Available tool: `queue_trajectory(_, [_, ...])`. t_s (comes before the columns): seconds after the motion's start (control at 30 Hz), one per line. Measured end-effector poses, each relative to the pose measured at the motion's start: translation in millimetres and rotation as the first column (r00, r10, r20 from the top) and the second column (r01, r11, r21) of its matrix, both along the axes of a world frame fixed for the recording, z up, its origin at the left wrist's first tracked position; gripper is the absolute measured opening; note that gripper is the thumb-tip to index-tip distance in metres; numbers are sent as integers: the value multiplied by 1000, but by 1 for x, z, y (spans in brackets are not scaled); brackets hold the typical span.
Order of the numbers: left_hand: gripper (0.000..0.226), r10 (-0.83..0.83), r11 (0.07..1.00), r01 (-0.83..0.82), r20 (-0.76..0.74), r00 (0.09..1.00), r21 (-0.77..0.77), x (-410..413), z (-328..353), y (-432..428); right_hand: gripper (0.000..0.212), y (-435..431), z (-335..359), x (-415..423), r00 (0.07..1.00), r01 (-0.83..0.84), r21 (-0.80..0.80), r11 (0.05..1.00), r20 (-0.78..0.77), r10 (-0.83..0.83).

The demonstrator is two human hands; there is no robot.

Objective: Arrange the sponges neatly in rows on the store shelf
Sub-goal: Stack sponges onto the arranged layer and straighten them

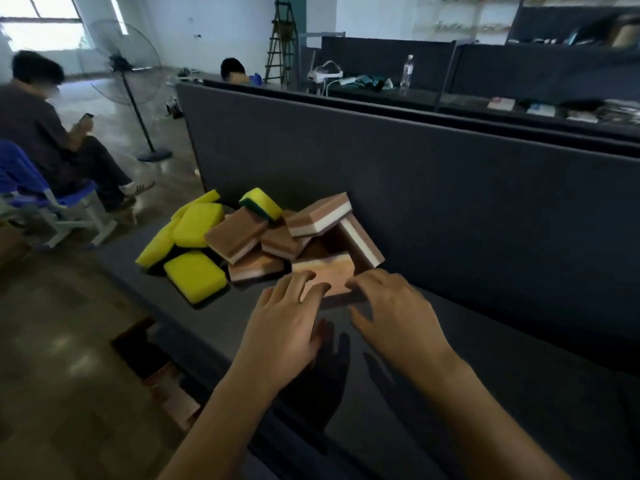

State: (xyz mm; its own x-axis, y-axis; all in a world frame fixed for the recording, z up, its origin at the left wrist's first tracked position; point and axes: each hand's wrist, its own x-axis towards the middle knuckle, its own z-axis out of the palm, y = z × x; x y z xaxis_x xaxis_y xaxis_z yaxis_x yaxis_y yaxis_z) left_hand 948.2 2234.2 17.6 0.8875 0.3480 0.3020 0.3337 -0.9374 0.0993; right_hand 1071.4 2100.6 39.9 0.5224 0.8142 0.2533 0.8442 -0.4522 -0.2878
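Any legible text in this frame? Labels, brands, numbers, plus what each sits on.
No text can be read anywhere in the frame.
water bottle on the far counter: label too small and blurred to read.
packs on the far shelf: print blurred, unreadable.
brown sponges and yellow sponges: no print or label visible.

The yellow sponges [197,225] look soft, matt foam; one carries a rough green scouring layer. The brown sponges [237,239] seem finely grained, with a white foam band (smooth-looking). The dark shelf [433,341] gleams faintly; the floor [69,323] is glossy.
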Motion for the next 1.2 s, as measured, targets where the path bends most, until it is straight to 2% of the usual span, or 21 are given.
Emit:
queue_trajectory(0.17, [71,-79,996,79,17,997,38,45,-4,27,26,14,0,19,984,175,109,978,-1,-176])
queue_trajectory(0.37, [76,-165,984,169,-75,984,49,64,-17,53,45,44,-4,41,945,325,113,939,-57,-321])
queue_trajectory(0.43, [77,-196,977,200,-60,979,68,62,-20,59,48,59,-8,48,934,355,94,930,-79,-349])
queue_trajectory(0.6, [57,-295,955,293,42,955,50,54,-16,76,62,85,-22,49,895,424,55,904,-180,-409])
queue_trajectory(0.73, [63,-358,934,358,10,934,-9,45,-7,83,60,72,-21,30,860,488,83,869,-218,-462])
queue_trajectory(0.97, [68,-514,857,513,6,858,-36,40,-1,55,56,-11,-17,-33,719,695,172,699,-190,-668])
queue_trajectory(1.2, [73,-726,683,726,33,687,-78,43,7,-19,58,-92,-18,-87,544,837,173,520,-150,-826])
